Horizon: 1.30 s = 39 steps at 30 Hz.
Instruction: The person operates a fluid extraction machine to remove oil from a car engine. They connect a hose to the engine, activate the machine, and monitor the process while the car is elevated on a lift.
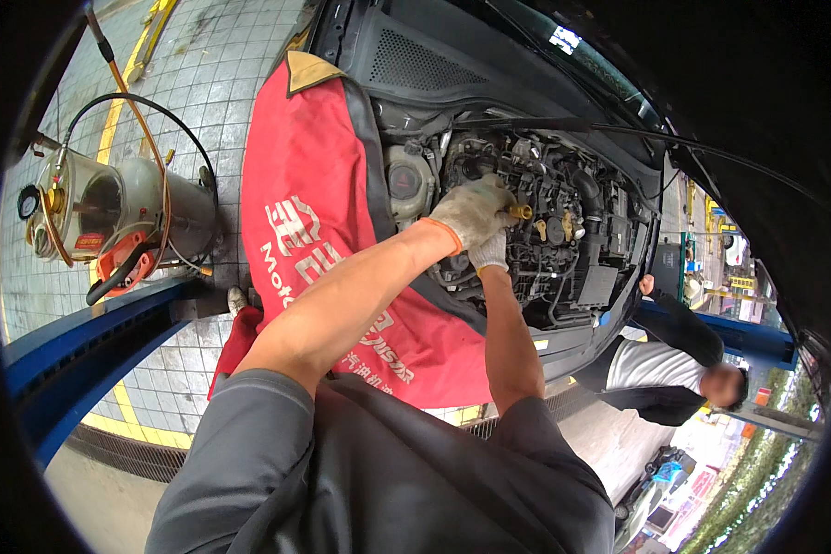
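Both my hands wear pale work gloves with orange cuff edging and reach into the car's engine bay [554, 277]. My left hand [475, 205] is closed, its glove stained dark. A short brass-coloured cylindrical fitting [521, 211] sticks out at its fingertips. Just below and touching it is my right hand [491, 251], whose fingers are hidden behind the left hand and engine parts. Hoses, wiring and a yellowish round cap [555, 231] lie right of the hands. A round-capped pale reservoir [406, 180] stands to their left.
A red fender cover [305, 175] drapes over the car's near side. At left stand a metal tank with gauge and hoses [148, 198] and a blue lift arm [102, 342]. The raised hood [757, 111] overhangs at right. Another person [660, 360] stands by the car's front, one hand on its edge.
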Each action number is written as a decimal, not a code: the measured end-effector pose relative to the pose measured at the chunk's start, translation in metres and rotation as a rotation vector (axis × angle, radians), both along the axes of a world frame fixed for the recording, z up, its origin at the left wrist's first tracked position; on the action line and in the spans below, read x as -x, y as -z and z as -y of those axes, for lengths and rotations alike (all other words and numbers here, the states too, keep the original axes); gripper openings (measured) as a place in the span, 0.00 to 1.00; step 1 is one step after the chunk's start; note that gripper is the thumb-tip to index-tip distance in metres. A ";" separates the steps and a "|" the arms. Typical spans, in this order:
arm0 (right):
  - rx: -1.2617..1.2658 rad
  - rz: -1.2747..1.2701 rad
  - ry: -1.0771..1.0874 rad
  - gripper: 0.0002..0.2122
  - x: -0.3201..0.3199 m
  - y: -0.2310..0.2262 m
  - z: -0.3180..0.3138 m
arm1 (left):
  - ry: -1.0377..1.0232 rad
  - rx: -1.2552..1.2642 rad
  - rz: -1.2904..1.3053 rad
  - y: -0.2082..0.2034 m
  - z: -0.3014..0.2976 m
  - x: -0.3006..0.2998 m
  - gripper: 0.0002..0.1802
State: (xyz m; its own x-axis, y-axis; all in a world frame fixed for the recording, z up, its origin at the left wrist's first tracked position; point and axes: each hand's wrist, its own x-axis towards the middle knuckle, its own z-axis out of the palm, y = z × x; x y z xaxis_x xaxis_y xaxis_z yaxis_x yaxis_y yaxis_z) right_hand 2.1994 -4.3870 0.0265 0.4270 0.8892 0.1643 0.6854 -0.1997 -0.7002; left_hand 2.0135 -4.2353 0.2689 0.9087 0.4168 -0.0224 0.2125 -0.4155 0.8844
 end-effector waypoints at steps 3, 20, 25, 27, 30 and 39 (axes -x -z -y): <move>0.195 0.412 -0.028 0.26 0.019 0.008 0.007 | 0.049 -0.140 -0.001 0.000 -0.001 0.000 0.22; 0.468 0.557 0.240 0.15 0.034 -0.089 -0.018 | -0.419 0.257 0.055 0.049 -0.006 0.001 0.16; 0.564 0.444 0.488 0.22 0.004 -0.038 0.021 | -0.133 -0.067 -0.085 0.065 0.023 -0.043 0.21; 0.585 0.304 0.616 0.25 -0.012 -0.006 0.045 | -0.007 -0.033 -0.100 0.060 0.032 -0.054 0.21; 0.380 -0.024 0.482 0.24 -0.030 0.032 0.076 | -0.092 0.310 -0.086 0.042 0.038 -0.055 0.21; 0.753 0.187 0.460 0.25 0.001 0.016 0.069 | -0.211 0.287 0.192 0.066 0.091 -0.066 0.24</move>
